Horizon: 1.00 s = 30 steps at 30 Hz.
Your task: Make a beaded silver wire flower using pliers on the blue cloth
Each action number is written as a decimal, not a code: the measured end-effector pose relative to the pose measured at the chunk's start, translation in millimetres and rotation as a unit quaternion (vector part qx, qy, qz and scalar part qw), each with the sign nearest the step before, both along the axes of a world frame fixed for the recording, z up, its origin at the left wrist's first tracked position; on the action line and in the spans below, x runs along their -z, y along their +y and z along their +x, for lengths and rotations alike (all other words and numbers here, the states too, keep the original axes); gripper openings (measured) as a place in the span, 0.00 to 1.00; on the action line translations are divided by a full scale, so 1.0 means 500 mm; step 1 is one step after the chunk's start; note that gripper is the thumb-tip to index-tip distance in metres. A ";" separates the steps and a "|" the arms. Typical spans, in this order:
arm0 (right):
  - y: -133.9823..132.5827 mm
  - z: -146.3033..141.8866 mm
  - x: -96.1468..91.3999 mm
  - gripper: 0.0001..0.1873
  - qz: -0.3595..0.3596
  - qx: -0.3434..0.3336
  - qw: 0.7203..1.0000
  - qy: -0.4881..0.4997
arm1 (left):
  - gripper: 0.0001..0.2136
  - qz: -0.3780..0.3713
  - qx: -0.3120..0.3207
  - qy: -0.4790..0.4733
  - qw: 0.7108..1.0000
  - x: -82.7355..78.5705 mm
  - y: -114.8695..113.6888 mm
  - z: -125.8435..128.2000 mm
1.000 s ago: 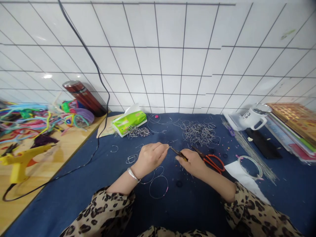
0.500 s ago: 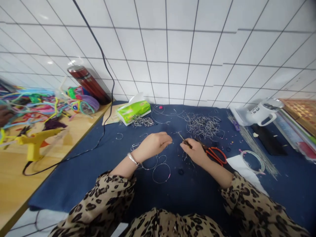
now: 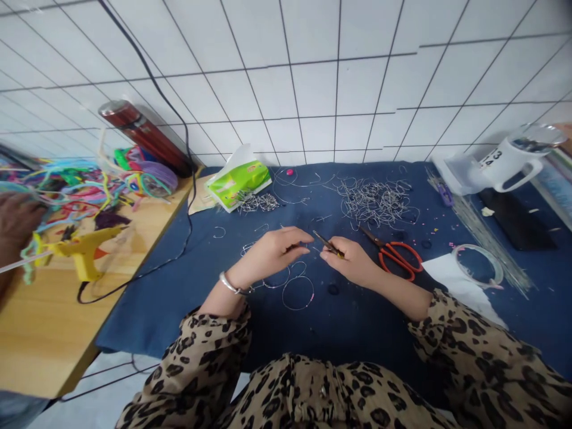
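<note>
My right hand is closed around small pliers with dark jaws and a bit of yellow on the handle. The jaws point toward my left hand, whose thumb and forefinger curve around a very fine wire, hard to make out. Below my left wrist lie thin wire hoops, one with pink beads. A tangled heap of bent wire pieces sits beyond my right hand, and a smaller wire pile rests by a green tissue pack.
Orange-handled scissors lie beside my right wrist. Farther right are a clear ring-shaped coil, straight wires, a dark flat object and a white mug. At left, another person's hand is near a yellow glue gun and colourful pipe cleaners.
The view has shifted. My hands have drawn closer together, and the plier tips now meet my left fingertips. The other person's hand at left shows more fully.
</note>
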State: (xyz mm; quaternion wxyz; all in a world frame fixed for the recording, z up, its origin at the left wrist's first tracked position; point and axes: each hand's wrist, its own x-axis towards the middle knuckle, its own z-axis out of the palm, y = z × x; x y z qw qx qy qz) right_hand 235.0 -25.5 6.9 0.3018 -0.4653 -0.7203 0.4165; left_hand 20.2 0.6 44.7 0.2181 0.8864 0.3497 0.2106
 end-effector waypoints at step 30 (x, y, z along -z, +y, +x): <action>0.002 -0.007 0.019 0.06 -0.003 0.008 0.999 0.033 | 0.06 -0.095 -0.170 0.149 0.969 0.045 -0.032 -0.120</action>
